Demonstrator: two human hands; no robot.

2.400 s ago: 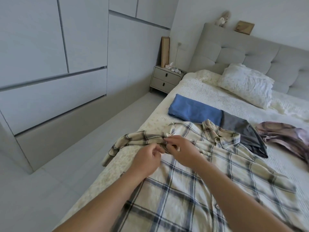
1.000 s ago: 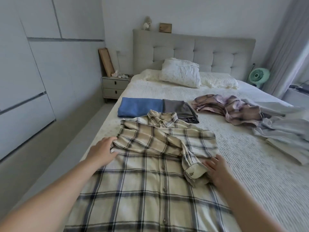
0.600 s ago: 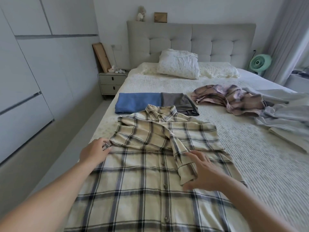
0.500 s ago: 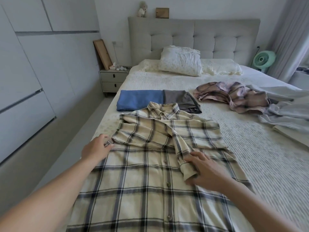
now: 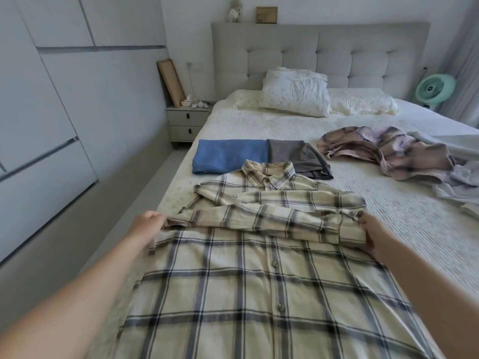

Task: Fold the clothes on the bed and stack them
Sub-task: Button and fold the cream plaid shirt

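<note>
A cream plaid button shirt (image 5: pixel 259 281) lies flat, front up, on the bed (image 5: pixel 324 120), with both sleeves folded across its chest. My left hand (image 5: pixel 147 226) grips the shirt's left edge at the sleeve cuff. My right hand (image 5: pixel 373 234) grips the right edge at the folded sleeve. Behind the collar lie a folded blue garment (image 5: pixel 230 155) and a folded grey garment (image 5: pixel 298 158), side by side. A crumpled pink plaid shirt (image 5: pixel 383 151) and pale grey clothes (image 5: pixel 456 182) lie unfolded at the right.
Pillows (image 5: pixel 295 92) lean on the padded headboard (image 5: pixel 318 53). A nightstand (image 5: pixel 188 123) stands left of the bed, with white wardrobes (image 5: pixel 51 99) along the left wall. A green fan (image 5: pixel 435 89) stands at the far right. The bed's left edge drops to the floor.
The right sleeve, earlier lying diagonally down the front, now lies straight across the chest. My right hand moved from the cuff out to the shirt's right edge. My left hand stayed at the left edge.
</note>
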